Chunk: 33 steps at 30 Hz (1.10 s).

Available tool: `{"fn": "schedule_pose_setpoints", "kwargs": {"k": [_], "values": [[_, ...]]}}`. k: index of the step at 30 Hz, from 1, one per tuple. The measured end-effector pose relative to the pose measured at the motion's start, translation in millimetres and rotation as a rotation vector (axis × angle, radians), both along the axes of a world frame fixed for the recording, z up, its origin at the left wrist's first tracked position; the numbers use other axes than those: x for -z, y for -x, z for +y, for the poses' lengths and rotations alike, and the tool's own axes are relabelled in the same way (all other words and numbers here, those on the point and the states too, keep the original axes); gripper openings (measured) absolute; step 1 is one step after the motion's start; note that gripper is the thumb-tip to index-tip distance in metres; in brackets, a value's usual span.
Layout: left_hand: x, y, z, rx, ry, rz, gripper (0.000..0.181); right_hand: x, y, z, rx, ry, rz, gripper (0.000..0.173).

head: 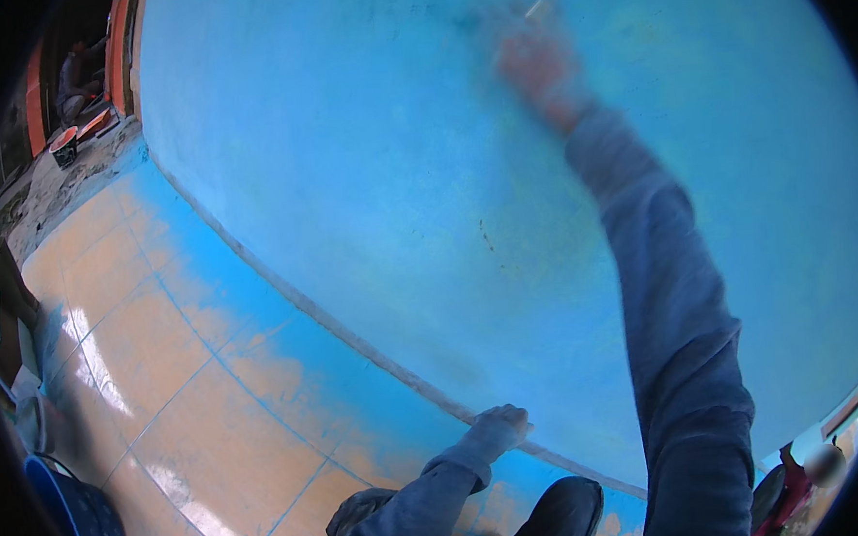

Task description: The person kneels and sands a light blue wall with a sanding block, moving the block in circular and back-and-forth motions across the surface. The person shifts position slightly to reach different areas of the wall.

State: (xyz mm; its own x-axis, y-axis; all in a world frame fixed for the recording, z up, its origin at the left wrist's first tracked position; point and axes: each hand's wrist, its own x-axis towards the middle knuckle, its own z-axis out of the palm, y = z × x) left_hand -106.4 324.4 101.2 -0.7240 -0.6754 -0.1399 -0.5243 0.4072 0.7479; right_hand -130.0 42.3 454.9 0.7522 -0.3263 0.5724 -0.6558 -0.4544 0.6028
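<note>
A large wall (366,169) painted light blue fills the middle of the head view. My right hand (539,69) is raised against its upper part, blurred by motion. A small pale object (538,9) shows at the fingers; its kind is too blurred to tell, and so is the grip. Low down, near the foot of the wall, my left hand (506,424) is curled over, by the grey strip (315,310) at the wall's base. Whether that hand holds anything is hidden. A few small dark marks (485,236) show on the wall below my right hand.
Tan floor tiles (165,376), coated with blue dust near the wall, lie at the left. A blue bucket (78,512) stands at the lower left. Beyond are a smaller bucket (64,147) and a crouching person (74,83). Another person (794,493) is at the lower right.
</note>
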Motion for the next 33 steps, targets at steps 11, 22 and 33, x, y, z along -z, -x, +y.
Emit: {"fn": "schedule_pose_setpoints", "kwargs": {"k": [11,22,33], "values": [[15.4,-5.3,11.1,-0.047,0.179,0.153,0.027,207.7,-67.9,56.6,0.271,-0.084,0.404,0.055],[25.5,18.0,9.2,0.012,0.228,0.09,0.03,73.7,-17.4,103.8,0.321,0.484,0.256,0.049],[31.0,26.2,35.3,0.015,0.296,0.021,0.016,275.5,54.3,129.1,0.339,-0.204,0.512,0.054]]}}
